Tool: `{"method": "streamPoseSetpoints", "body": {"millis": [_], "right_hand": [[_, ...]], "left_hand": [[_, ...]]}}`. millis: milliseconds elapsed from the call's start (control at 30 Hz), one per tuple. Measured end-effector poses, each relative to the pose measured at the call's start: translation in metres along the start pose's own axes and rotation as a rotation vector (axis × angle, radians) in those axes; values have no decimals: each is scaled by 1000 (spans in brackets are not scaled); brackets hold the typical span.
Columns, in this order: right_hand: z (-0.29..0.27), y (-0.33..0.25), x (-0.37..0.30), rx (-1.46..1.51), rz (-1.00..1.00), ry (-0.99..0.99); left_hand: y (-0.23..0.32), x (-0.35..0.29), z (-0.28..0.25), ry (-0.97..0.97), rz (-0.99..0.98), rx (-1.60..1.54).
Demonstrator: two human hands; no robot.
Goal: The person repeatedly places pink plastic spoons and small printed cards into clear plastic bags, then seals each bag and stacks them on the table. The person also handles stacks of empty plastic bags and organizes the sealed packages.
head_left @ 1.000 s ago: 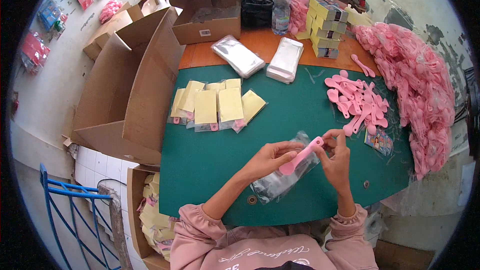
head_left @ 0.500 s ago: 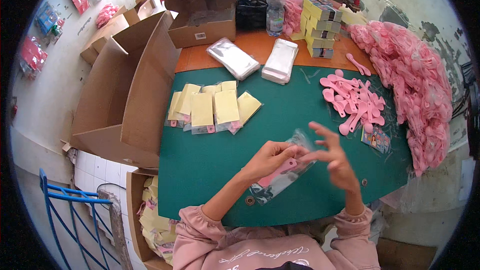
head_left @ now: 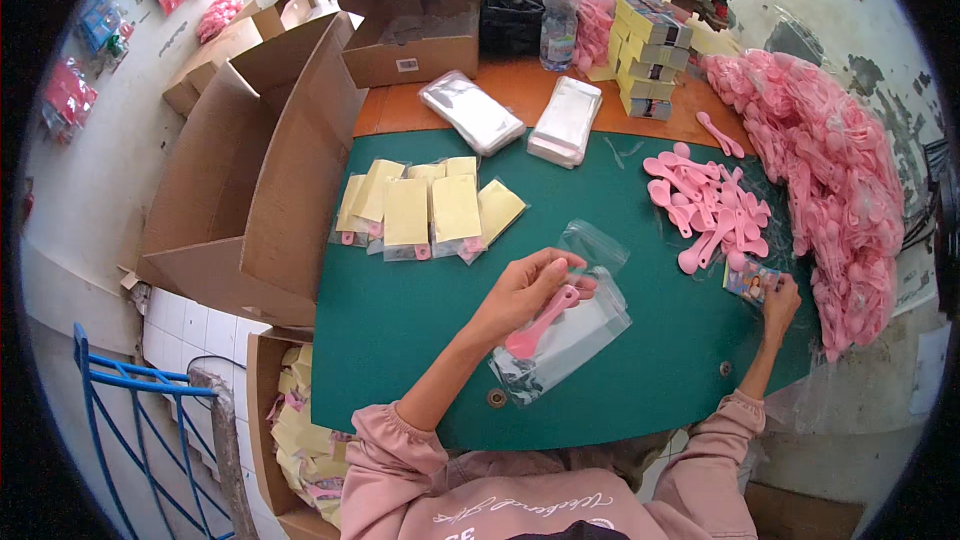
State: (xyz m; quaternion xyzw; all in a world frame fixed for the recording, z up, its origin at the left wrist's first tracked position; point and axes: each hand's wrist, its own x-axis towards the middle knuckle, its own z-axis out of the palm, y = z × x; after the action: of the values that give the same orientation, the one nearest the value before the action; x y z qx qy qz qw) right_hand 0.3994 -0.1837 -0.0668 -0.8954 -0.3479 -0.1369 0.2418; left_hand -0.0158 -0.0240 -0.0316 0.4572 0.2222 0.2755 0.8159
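Note:
My left hand (head_left: 522, 292) pinches the upper part of a clear plastic bag (head_left: 598, 332) just above the green mat. Inside or against the bag lies a pink measuring spoon (head_left: 541, 326), bowl toward me; which of the two I cannot tell. Over on the right, my right hand (head_left: 781, 302) has its fingers closed at the edge of a small stack of colourful printed cards (head_left: 745, 278). Just beyond the cards is a loose pile of pink spoons (head_left: 712, 202). Several packed bags with pale yellow cards (head_left: 405, 212) lie at the mat's left.
Two stacks of clear bags (head_left: 470, 112) lie at the back, beside a water bottle (head_left: 560, 18) and bundled cards (head_left: 650, 58). A big heap of bagged pink spoons (head_left: 825, 180) lines the right edge. Open cardboard boxes (head_left: 205, 180) stand left; a box of packed bags (head_left: 262, 380) sits below.
My right hand has left the bag and moved right to the printed cards. My left hand still holds the bag, which now lies flatter, with the spoon more visible.

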Motion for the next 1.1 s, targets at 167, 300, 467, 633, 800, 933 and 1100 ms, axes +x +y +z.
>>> {"method": "streamPoseSetpoints", "body": {"millis": [167, 300, 467, 633, 800, 933, 1100], "right_hand": [[-45, -82, -11, 106, -144, 228], [-52, -186, -47, 852, -146, -343], [-57, -228, -70, 1067, -231, -691], [-53, -237, -64, 829, -493, -763], [-26, -246, -65, 643, -840, -869], [-8, -244, -71, 844, -786, -894], [2, -228, -62, 967, -297, -1155]], "left_hand": [[1, 4, 1, -19, 14, 127], [1, 3, 3, -53, -22, 102], [-6, 7, 1, 15, -1, 285], [6, 8, 0, -123, -68, 375], [-1, 20, 0, -192, -3, 724], [7, 10, 6, -12, 11, 738], [8, 3, -34, -252, -62, 654]]}}
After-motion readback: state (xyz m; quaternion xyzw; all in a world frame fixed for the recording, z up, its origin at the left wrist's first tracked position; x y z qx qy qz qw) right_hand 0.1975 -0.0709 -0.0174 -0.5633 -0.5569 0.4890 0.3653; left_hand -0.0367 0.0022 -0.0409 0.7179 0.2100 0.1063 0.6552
